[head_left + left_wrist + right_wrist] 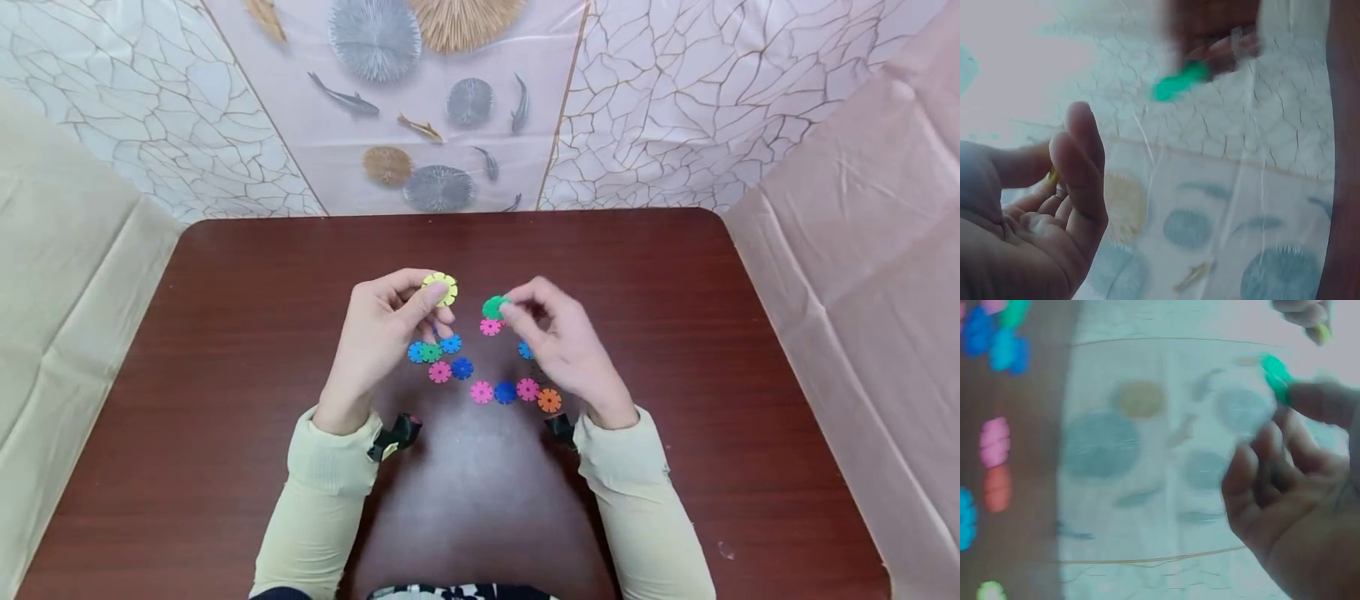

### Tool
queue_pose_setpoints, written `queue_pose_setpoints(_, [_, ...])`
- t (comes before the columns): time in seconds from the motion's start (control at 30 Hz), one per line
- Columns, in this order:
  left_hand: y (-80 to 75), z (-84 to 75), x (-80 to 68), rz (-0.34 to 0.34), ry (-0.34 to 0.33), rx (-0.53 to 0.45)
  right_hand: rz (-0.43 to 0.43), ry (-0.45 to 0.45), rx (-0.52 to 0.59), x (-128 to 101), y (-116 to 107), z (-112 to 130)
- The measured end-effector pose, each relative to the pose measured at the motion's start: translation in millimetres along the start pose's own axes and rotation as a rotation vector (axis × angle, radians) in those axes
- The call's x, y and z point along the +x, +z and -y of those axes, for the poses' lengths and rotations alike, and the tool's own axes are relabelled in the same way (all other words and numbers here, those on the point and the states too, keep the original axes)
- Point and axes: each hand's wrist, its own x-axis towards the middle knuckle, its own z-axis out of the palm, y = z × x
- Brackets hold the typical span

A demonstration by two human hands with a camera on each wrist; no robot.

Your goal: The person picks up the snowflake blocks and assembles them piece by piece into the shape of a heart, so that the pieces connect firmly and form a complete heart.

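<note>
"Left hand [378, 325] first: what has it got?"

"Thumb and finger are clamped on a yellow disc [448, 289], raised over the brown bench [225, 400], at about two o'clock from the palm. From the left wrist, just a sliver of yellow edge shows."

"And the right hand [557, 335]?"

"Pinching as well. Its thumb and fingertips are together on a green disc [493, 307], at about ten o'clock from that hand. The two held discs are apart, the green one between three and four o'clock from the yellow."

"What lies on the bench, taking twelve as the far edge?"

"Loose notched discs, in a rough ring. A pink disc [490, 328] sits near twelve. Toward nine, a second green disc [431, 353] lies between two light blue discs [416, 352]. Around eight there's a pink and dark blue pair [462, 368]. From six round to four runs a row of four discs [506, 392]: pink, dark blue, pink, orange."

"Anything on the three o'clock side?"

"One blue disc [524, 350], partly hidden by the right hand. The right wrist view is smeared, but toward its eight o'clock there seems to be a pale green disc [990, 591]."

"And around the hands?"

"Pale sleeves [333, 467], a black wrist camera [406, 429] at each cuff, and a patterned cloth [510, 187] beyond the bench at twelve."
</note>
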Motion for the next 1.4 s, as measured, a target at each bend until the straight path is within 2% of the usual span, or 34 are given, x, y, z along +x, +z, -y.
queue_pose_setpoints(0.1, [5.1,-2.9,-8.4,0.033,0.047,-0.045,-0.147,-0.098,0.058,-2,-4,20])
queue_pose_setpoints(0.2, [9.4,-3.2,-13.8,0.043,0.079,-0.068,-0.237,-0.193,0.113,-3,-3,38])
queue_pose_setpoints(0.27, [12.1,-2.5,-14.4,0.038,0.090,-0.084,-0.266,-0.249,0.151,-3,-1,47])
queue_pose_setpoints(0.37, [15.9,0.0,-13.1,0.035,0.104,-0.111,-0.261,-0.306,0.162,-1,1,53])
queue_pose_setpoints(0.5, [19.3,2.0,-13.0,0.040,0.142,-0.148,-0.230,-0.320,0.114,0,2,56])
queue_pose_setpoints(0.67, [21.7,3.3,-12.7,0.036,0.185,-0.150,-0.245,-0.312,0.066,0,3,56])
queue_pose_setpoints(0.97, [22.2,7.6,-12.6,0.052,0.180,-0.115,-0.295,-0.284,0.067,-2,6,55])
queue_pose_setpoints(1.2, [23.5,9.2,-11.1,0.043,0.186,-0.077,-0.317,-0.305,0.062,-1,7,55])
queue_pose_setpoints(1.4, [22.5,8.8,-10.8,0.036,0.188,-0.089,-0.313,-0.308,0.061,0,8,54])
